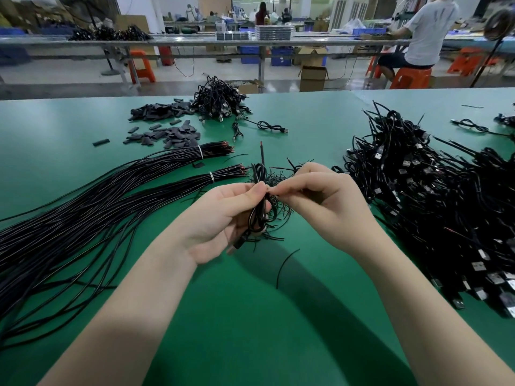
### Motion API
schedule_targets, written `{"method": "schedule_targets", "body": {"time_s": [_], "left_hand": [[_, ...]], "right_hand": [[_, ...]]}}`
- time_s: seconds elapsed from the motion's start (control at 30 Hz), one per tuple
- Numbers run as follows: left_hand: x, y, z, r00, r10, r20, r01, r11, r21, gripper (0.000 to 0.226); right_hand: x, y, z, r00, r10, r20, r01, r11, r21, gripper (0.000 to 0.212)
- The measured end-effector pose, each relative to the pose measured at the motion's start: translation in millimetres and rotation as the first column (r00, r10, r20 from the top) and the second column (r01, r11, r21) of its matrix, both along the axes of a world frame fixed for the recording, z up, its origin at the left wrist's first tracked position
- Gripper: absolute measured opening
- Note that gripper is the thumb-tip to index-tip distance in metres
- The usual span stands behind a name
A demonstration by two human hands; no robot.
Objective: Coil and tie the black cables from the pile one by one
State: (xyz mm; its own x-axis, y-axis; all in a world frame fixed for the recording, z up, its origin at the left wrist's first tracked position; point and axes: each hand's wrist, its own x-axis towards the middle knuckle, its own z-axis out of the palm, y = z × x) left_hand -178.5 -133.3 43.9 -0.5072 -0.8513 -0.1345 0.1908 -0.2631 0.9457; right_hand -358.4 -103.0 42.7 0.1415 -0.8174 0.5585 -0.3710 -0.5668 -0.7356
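Observation:
A coiled black cable [257, 213] stands upright above the green table [250, 316], its bare end pointing up. My left hand [220, 221] grips the coil round its middle. My right hand [320, 201] pinches a thin black tie at the coil's waist, thumb and forefinger meeting my left thumb. Under both hands lies a small heap of black twist ties [276, 179]. A big pile of black USB cables [434, 196] fills the right side of the table.
Long black wires in two banded bundles [83, 201] spread across the left. Black tubing pieces [164, 132] and a heap of tied cables [220, 101] lie at the back. One loose tie [284, 266] lies near my right wrist. A person sits at another bench behind.

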Motion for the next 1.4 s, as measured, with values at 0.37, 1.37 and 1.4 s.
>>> {"method": "schedule_targets", "body": {"time_s": [0.37, 1.37, 1.4], "left_hand": [[2, 6, 3, 0.993, -0.097, -0.07, 0.086, 0.986, -0.144, 0.009], [-7, 11, 9, 0.942, 0.334, 0.039, -0.306, 0.899, -0.313, 0.031], [-6, 11, 10, 0.951, 0.308, 0.029, -0.291, 0.923, -0.25, 0.032]], "right_hand": [[5, 0, -5, 0.856, 0.102, 0.507, -0.278, 0.918, 0.284, 0.018], [25, 8, 3, 0.954, -0.266, 0.137, 0.262, 0.964, 0.044, 0.021], [28, 8, 2, 0.95, -0.296, 0.098, 0.3, 0.953, -0.035, 0.02]]}}
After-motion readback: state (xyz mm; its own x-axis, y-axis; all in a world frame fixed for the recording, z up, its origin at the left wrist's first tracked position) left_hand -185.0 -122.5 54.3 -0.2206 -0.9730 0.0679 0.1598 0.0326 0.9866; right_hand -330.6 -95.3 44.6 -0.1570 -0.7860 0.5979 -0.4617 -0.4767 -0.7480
